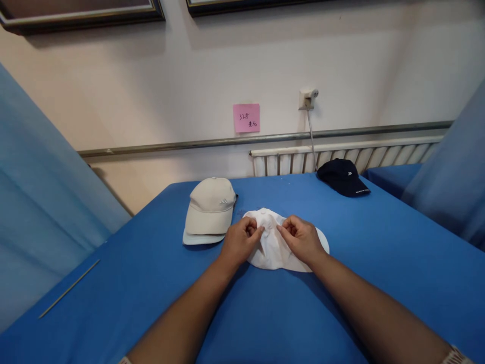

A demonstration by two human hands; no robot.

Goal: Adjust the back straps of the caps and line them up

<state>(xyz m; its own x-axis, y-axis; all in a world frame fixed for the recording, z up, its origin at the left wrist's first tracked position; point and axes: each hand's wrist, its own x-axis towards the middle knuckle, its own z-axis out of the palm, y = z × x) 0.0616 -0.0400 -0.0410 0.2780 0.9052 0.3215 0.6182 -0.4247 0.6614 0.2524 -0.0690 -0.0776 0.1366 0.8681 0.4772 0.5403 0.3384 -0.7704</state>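
Note:
A white baseball cap (272,253) lies on the blue-covered table in front of me, its crown creased and its brim pointing right. My left hand (241,238) pinches the crown fabric on the left side, thumb against the fingers. On the other side, my right hand (302,237) pinches the crown too, its wrist crossing over part of the brim. Between the two pinches the cloth is bunched and the top button shows just above. Left of the white cap sits a beige cap (211,197) with a small logo, stacked on a paler cap (203,239) whose brim sticks out below.
A dark navy cap (343,177) rests at the table's back right. A thin stick (69,288) lies near the left edge of the blue table (151,253). Behind stand a white radiator (278,164), a metal rail (212,143) and a socket with a cord (307,99). Blue curtains (41,202) hang at both sides.

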